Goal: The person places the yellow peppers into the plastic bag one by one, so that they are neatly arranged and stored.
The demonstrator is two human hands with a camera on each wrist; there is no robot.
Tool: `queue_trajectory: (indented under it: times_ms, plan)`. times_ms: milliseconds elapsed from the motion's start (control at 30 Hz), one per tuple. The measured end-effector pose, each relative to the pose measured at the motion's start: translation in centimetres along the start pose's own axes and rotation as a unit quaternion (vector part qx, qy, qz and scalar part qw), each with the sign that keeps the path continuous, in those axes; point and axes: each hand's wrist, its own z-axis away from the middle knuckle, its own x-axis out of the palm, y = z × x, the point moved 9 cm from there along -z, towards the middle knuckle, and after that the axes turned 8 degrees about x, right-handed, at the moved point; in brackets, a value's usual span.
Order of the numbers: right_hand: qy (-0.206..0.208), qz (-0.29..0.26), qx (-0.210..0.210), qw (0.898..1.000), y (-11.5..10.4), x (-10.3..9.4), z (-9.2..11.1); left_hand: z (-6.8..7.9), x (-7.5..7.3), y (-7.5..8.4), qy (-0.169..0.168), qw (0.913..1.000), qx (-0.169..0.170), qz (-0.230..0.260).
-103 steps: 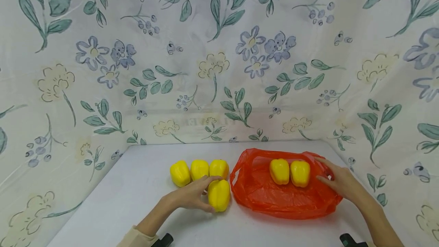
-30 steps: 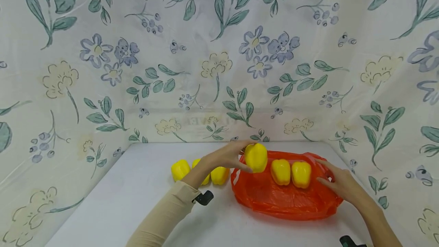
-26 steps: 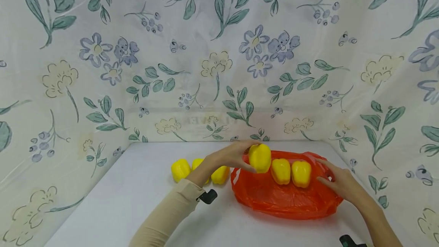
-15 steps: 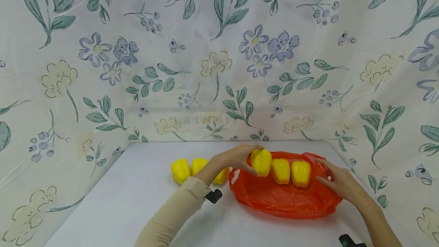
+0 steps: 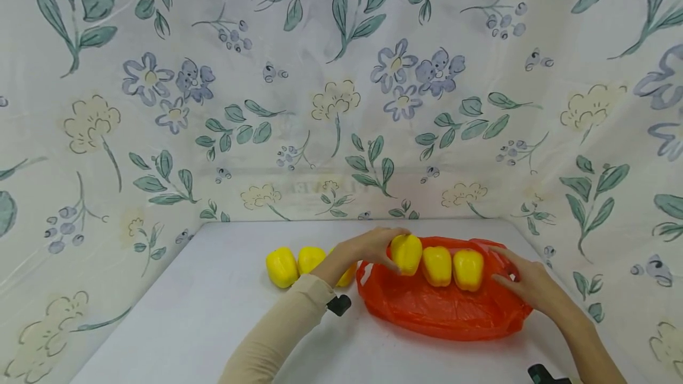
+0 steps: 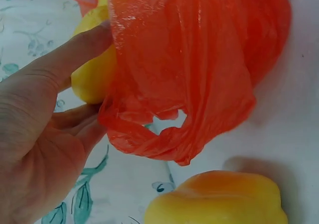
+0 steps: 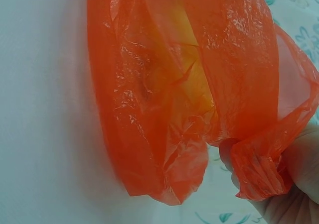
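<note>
Between the thumb and fingers of my left hand (image 5: 372,248) is a yellow bell pepper (image 5: 407,255), held inside the left part of a red plastic bag (image 5: 443,316). Two more yellow bell peppers (image 5: 452,268) stand side by side in the bag, just right of the held one. My right hand (image 5: 528,280) pinches the bag's right edge; in the right wrist view a fold of red plastic (image 7: 261,171) sits between thumb and fingers. The left wrist view shows the held pepper (image 6: 94,59) partly covered by the bag.
Several yellow bell peppers (image 5: 281,267) stand in a row on the white table (image 5: 176,313), left of the bag; my left forearm partly hides the rightmost. A floral curtain (image 5: 331,105) hangs behind and at the sides. Dark wrist cameras (image 5: 338,305) sit on both wrists.
My left hand has picked up the pepper in front of the row, carried it rightward over the bag and lowered it beside the other two. My right hand stays at the bag's edge.
</note>
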Motion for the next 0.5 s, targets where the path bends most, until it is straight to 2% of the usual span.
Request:
queue_trajectory:
  times_ms: [233,500]
  plan:
    - [0.003,0.009,-0.003,1.0,-0.02,-0.06,-0.06,-0.16,0.66,-0.15,-0.009,0.9998,0.016,-0.001]
    - [0.002,0.007,-0.004,1.0,0.02,0.05,-0.08,0.7,0.88,0.47,-0.031,0.9993,0.022,0.007]
